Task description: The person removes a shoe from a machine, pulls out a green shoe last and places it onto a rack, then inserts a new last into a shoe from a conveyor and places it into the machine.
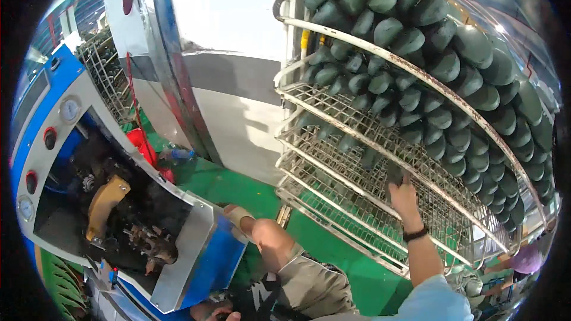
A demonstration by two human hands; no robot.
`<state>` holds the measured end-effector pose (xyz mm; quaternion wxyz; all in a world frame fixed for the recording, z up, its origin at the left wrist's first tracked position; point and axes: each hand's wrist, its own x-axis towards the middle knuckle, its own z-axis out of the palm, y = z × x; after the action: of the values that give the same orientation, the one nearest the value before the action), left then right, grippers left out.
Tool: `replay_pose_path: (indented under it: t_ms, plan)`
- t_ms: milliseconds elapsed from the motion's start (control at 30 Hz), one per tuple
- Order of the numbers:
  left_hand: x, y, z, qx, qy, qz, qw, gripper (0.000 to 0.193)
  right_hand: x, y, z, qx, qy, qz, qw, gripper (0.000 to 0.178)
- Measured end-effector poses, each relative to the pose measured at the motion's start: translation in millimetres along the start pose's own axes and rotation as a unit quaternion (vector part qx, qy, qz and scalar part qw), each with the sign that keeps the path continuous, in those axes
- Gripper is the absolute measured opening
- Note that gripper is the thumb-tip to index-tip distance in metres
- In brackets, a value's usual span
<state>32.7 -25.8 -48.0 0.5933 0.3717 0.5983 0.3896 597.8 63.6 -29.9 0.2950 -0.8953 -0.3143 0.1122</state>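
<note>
My right hand [405, 197], with a dark band at the wrist, reaches into the white wire rack [363, 137]. Its fingers are closed on the end of a dark green shoe last [395, 173], low among the shelves. Above and to the right, rows of rounded dark green shoe lasts [440, 65] fill the rack, toe ends outward. My left hand [223, 311] is at the lower edge beside the machine, fingers curled against something dark; what it holds is too cut off to make out.
A blue and grey machine [202, 255] with gauges, red-ringed knobs and a tan curved arm [107, 205] stands at left. Behind are a white and grey panel [238, 107] and a red item [143, 145] on the green floor [321, 249]. People show at the far right.
</note>
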Motion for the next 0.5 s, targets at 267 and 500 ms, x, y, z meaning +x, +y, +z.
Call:
replay_pose_path:
  t_ms: [267,500]
  plan:
    - [-89,12,-103,-0.056,0.244,0.13,0.959,0.04,188,130,6,0.006,-0.153,0.007,0.988,0.089]
    - [-231,-41,-298,0.034,0.609,0.13,0.782,0.041,42,-55,62,-0.234,0.031,-0.116,0.965,0.056]
